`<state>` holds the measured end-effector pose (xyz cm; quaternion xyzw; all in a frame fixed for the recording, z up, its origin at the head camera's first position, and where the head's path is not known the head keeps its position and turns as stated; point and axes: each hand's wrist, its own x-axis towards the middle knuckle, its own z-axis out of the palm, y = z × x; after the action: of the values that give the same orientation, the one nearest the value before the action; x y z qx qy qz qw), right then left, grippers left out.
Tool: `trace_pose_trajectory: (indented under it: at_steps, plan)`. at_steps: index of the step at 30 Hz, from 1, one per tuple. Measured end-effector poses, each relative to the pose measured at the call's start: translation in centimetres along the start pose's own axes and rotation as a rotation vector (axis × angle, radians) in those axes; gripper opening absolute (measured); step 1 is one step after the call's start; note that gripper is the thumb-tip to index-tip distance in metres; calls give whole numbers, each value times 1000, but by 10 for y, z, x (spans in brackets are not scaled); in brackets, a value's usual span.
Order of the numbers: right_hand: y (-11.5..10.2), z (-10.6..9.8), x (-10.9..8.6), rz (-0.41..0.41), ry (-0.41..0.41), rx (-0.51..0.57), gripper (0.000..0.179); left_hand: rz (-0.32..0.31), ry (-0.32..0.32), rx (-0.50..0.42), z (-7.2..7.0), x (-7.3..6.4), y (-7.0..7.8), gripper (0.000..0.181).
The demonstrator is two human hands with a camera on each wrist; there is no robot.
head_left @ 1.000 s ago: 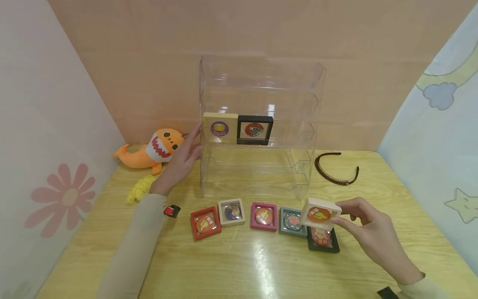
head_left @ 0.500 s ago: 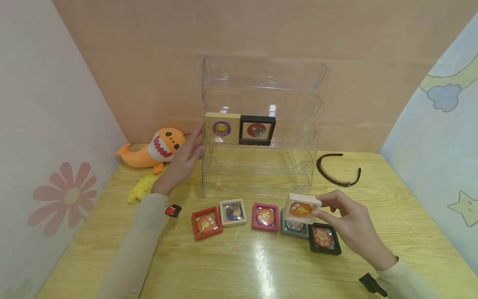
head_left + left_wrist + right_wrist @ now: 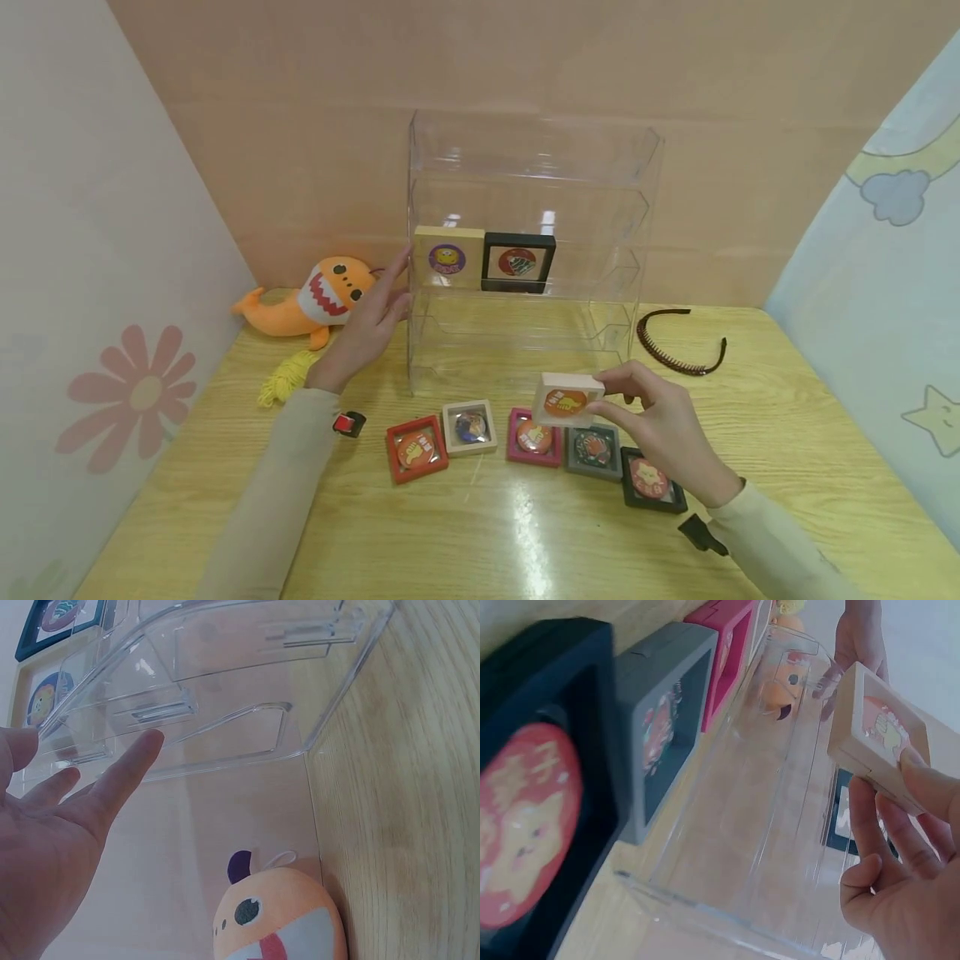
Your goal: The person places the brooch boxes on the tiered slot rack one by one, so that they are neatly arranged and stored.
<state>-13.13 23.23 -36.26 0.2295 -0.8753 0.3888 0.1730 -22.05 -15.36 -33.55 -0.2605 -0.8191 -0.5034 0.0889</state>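
1. Cream-coloured plastic edges the small frame [image 3: 567,402] that I see pinched between thumb and fingers of the person's right hand [image 3: 660,421], lifted off the surface [image 3: 420,533] before the clear rack's lower right part.
2. Over on the other side, the left hand [image 3: 366,325] has its fingers extended and apart, resting against the left side of the clear rack [image 3: 525,150].
3. On a middle tier, a yellow frame [image 3: 448,258] and a dark frame [image 3: 517,263] stand side by side.
4. Nearer me lie red [image 3: 417,450], white [image 3: 470,427], pink [image 3: 534,450], grey [image 3: 593,452] and black [image 3: 652,481] frames, roughly in a row.
5. Leftward sits an orange plush [image 3: 300,312]; rightward lies a headband [image 3: 678,367].
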Motion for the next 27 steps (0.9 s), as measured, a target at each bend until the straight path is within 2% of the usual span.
trace_pose_trajectory:
  at_steps: [6, 13, 15, 20, 27]
  plan:
    - [0, 9, 14, -60, -6, -11, 38, 8, -4, 8, 0, 1, 1, 63]
    - [-4, 18, 30, -85, -17, 11, 35, 5, 13, 23, 5, 6, -33, 65]
    - [-6, 21, 35, -97, -15, 14, 35, 7, 15, 22, 5, 6, -38, 65]
    - [-12, 27, 46, -120, 1, 23, 37, 22, 17, 34, 5, 7, -40, 66]
    - [-19, 36, 61, -106, -18, 45, 36, 35, 22, 59, 5, 7, -39, 65]
